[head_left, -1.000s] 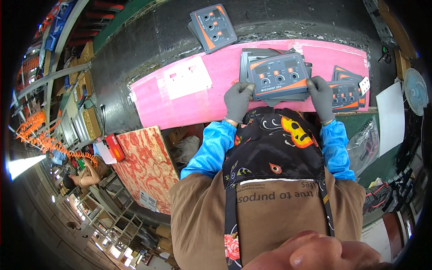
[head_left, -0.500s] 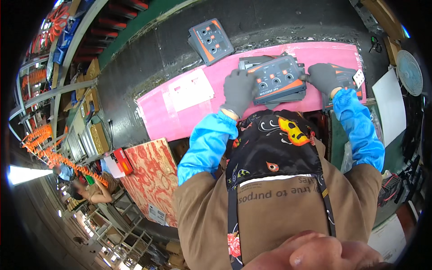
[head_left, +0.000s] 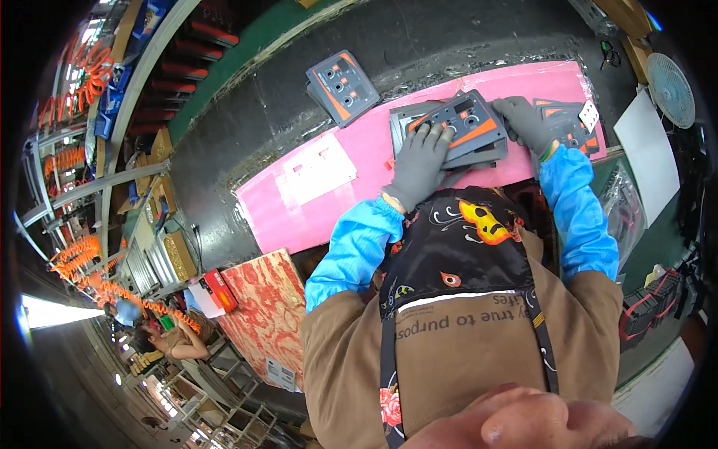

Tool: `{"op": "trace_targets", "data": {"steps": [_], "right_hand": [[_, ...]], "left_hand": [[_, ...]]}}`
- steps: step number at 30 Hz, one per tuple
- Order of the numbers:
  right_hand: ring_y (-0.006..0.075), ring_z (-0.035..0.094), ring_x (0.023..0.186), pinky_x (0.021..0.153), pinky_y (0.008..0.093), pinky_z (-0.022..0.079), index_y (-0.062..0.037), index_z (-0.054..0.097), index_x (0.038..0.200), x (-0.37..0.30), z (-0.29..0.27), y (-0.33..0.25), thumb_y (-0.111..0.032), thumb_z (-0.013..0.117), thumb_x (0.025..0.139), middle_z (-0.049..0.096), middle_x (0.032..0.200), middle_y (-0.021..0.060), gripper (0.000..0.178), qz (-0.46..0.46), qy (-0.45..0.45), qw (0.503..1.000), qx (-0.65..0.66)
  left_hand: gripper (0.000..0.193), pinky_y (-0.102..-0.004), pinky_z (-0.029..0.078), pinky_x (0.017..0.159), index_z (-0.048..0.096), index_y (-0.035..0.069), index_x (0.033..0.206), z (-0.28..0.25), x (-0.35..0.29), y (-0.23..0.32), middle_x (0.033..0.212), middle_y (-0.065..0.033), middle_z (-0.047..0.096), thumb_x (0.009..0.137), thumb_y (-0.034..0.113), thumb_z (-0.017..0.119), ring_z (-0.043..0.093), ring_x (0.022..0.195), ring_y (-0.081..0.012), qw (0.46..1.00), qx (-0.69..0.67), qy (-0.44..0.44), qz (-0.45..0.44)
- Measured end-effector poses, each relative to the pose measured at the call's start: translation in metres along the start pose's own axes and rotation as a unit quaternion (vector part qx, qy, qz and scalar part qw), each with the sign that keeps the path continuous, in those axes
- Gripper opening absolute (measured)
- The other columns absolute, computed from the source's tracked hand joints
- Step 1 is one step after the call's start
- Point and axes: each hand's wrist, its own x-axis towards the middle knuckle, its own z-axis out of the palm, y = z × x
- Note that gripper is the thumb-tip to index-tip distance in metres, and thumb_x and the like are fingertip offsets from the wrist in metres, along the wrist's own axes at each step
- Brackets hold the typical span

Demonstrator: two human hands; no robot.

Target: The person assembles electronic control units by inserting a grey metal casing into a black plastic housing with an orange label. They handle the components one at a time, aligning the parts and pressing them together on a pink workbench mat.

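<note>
My left hand (head_left: 419,168), fingers extended, overlaps the grey-orange control panel (head_left: 479,120)'s left end; my right hand (head_left: 527,123), half-curled, meets its right edge. Either grip, I can't tell. Its long axis slants away rightward, atop stacked panels (head_left: 401,126) on pink sheeting (head_left: 273,221).

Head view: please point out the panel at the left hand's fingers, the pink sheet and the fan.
Panel (head_left: 474,123): head view, printed face.
Pink sheet (head_left: 284,224): head view, bare left part.
Fan (head_left: 671,90): head view, round grille.

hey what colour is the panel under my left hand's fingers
The panel is dark grey with orange accents, seen best in the head view.
</note>
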Motion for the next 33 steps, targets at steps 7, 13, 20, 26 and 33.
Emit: {"op": "trace_targets", "data": {"steps": [7,13,20,26,33], "right_hand": [[0.0157,0.060,0.064,0.053,0.0300,0.047,-0.0070,0.066,0.094,-0.010,-0.004,-0.035,-0.046,0.055,0.096,0.060,0.070,0.0048,0.040,-0.158,0.125,0.979,0.013],[0.0113,0.060,0.088,0.073,0.0277,0.051,-0.0026,0.052,0.137,-0.007,0.006,-0.021,-0.047,0.057,0.095,0.066,0.105,0.0039,0.062,-0.163,-0.157,0.943,0.243],[0.0162,0.065,0.095,0.085,0.0298,0.052,0.0035,0.056,0.132,-0.008,0.030,0.008,-0.031,0.054,0.099,0.065,0.114,0.0117,0.048,-0.171,-0.130,0.932,0.293],[0.0129,0.064,0.079,0.065,0.0273,0.054,-0.0020,0.056,0.133,-0.008,-0.012,0.051,-0.025,0.057,0.098,0.067,0.106,0.0136,0.042,-0.103,0.170,0.949,0.246],[0.0338,0.057,0.119,0.098,0.0427,0.047,-0.0049,0.052,0.135,-0.033,-0.044,0.175,-0.026,0.072,0.084,0.057,0.133,0.0191,0.059,-0.111,0.441,0.849,-0.267]], "left_hand": [[0.047,-0.0332,0.054,0.075,0.056,-0.001,0.130,-0.088,0.009,-0.042,0.104,-0.0105,0.069,0.090,0.021,0.069,0.068,0.088,-0.0211,0.859,-0.465,-0.066,-0.204],[0.045,-0.0291,0.051,0.087,0.056,-0.002,0.131,-0.072,-0.002,-0.054,0.114,-0.0084,0.065,0.092,0.018,0.067,0.062,0.100,-0.0140,0.746,-0.632,-0.090,-0.189],[0.055,-0.0296,0.051,0.084,0.056,-0.002,0.131,-0.032,-0.011,-0.074,0.112,-0.0098,0.065,0.091,0.033,0.068,0.062,0.098,-0.0143,0.683,-0.686,-0.102,-0.231],[0.041,-0.0315,0.050,0.086,0.060,0.001,0.123,-0.003,-0.015,-0.164,0.110,-0.0053,0.065,0.092,0.028,0.066,0.062,0.098,-0.0142,0.722,-0.617,0.198,-0.243],[0.027,-0.0353,0.051,0.082,0.063,0.000,0.112,0.007,-0.012,-0.202,0.106,-0.0094,0.062,0.096,0.021,0.063,0.060,0.096,-0.0174,0.704,-0.543,0.346,-0.300]]}}
